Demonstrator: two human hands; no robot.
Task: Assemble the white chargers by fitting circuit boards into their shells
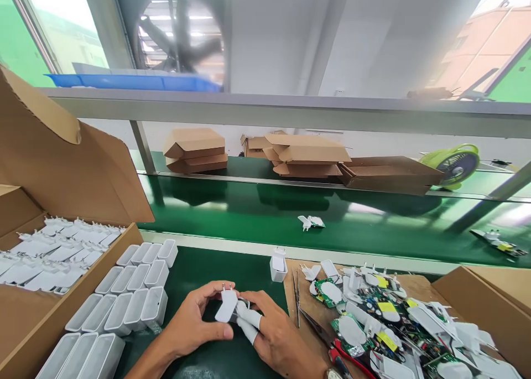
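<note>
Found, in the head view, a white plug piece (pixel 226 307) held up over the green tabletop (pixel 194 268), between left hand (pixel 193 325) and right hand (pixel 279 332). Looked light enough for fingertips alone. Seemed stiff, probably hard plastic, and smooth enough to slip a little under bare skin; likely gained some grip from the white finger covers (pixel 250 316) on the right. Appeared most delicate around the two metal pins (pixel 227 287) and the darker part at the right end, too hidden to identify. Called for a hold by the side edges, clear of both.

Pinched the left edge with left thumb below and left fingers above. Closed the covered right fingers on the right end, with exact contact partly hidden.

Showed a flat, plain white face with rounded corners, tilted, pins pointing toward the far side. Sat to the right of the rows of white casings (pixel 154 306) and left of the heap of circuit boards (pixel 352 330).
</note>
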